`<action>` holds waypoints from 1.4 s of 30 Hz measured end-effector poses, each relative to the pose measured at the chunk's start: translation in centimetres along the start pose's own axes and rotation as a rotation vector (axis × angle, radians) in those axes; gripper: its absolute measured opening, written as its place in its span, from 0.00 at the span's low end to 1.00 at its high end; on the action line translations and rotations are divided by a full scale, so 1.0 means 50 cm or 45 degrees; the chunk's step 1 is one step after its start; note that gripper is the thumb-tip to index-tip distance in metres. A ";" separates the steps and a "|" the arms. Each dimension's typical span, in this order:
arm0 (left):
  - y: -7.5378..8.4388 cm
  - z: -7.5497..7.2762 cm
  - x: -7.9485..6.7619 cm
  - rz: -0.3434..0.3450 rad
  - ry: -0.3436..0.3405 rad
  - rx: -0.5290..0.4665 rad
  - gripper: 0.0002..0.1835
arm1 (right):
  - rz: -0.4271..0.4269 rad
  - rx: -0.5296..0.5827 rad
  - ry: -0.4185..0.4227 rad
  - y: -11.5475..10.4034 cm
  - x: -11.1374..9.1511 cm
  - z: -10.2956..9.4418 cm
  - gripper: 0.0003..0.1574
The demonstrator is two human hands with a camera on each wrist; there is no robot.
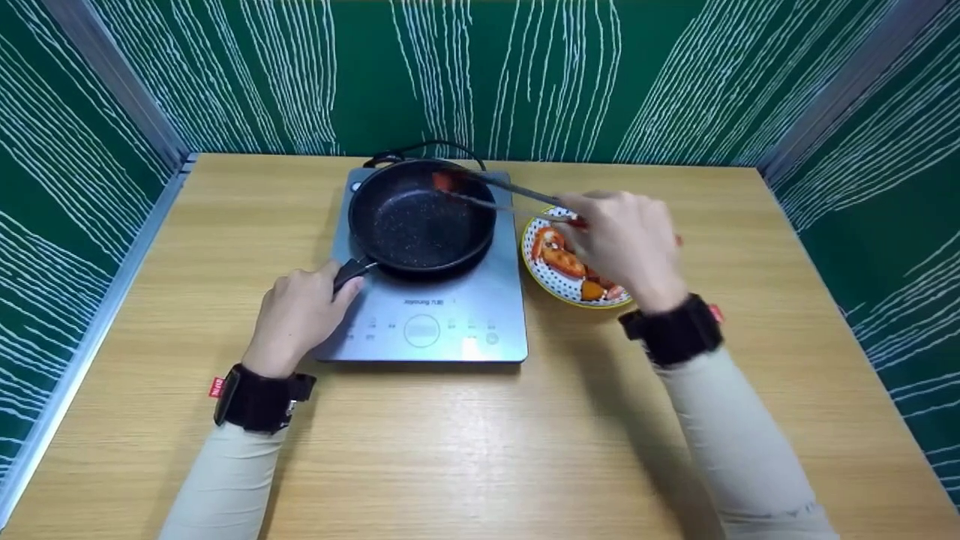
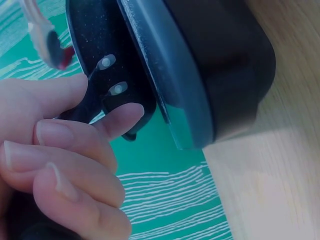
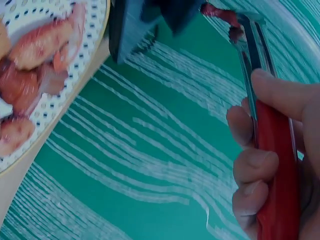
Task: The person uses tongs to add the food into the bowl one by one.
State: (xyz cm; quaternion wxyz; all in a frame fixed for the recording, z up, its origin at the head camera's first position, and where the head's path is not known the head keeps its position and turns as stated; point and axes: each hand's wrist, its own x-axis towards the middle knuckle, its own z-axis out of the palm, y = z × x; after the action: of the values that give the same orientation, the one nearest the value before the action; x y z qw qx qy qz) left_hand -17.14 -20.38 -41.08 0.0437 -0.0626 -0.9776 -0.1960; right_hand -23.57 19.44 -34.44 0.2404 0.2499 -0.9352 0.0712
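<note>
My left hand [image 1: 300, 311] grips the black handle [image 1: 352, 274] of a frying pan [image 1: 420, 225], which sits on a silver induction cooker [image 1: 426, 322]. In the left wrist view, fingers curl round the handle close to the pan's rivets. With my right hand [image 1: 626, 240] I hold metal tongs [image 3: 276, 165] with red grips. Their tips pinch a reddish piece of food [image 3: 220, 15], blurred in the head view, over the far right part of the pan. Under my right hand stands a dotted plate [image 1: 574, 292] holding several pieces of food, including chicken wings [image 1: 564, 261]; the hand hides part of it.
A black power cord [image 1: 442, 142] loops behind the cooker on the wooden table [image 1: 450, 442]. Green walls [image 1: 525, 82] with white line patterns enclose the table at the back and both sides. The plate stands just right of the cooker.
</note>
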 end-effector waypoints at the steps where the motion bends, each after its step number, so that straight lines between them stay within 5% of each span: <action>1: 0.000 0.000 0.000 0.001 0.000 0.001 0.20 | -0.010 -0.010 -0.009 -0.008 0.009 0.008 0.15; 13: -0.002 -0.002 -0.002 -0.011 -0.006 -0.016 0.20 | -0.071 -0.150 -0.035 -0.073 0.078 0.086 0.09; 26: -0.005 0.000 0.000 0.009 0.017 0.012 0.20 | -0.194 -0.229 0.017 -0.100 0.091 0.143 0.13; 33: -0.002 0.000 0.000 -0.004 0.002 0.008 0.20 | -0.177 -0.176 -0.008 -0.094 0.086 0.151 0.19; 42: -0.004 0.002 0.001 -0.010 -0.009 0.008 0.20 | -0.111 -0.099 -0.011 -0.081 0.079 0.114 0.21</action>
State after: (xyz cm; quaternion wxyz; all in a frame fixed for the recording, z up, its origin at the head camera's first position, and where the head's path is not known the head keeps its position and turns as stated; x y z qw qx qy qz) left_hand -17.21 -20.55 -41.24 0.0396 -0.0593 -0.9786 -0.1928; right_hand -26.90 12.79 -37.45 0.2488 0.2812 -0.9266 0.0230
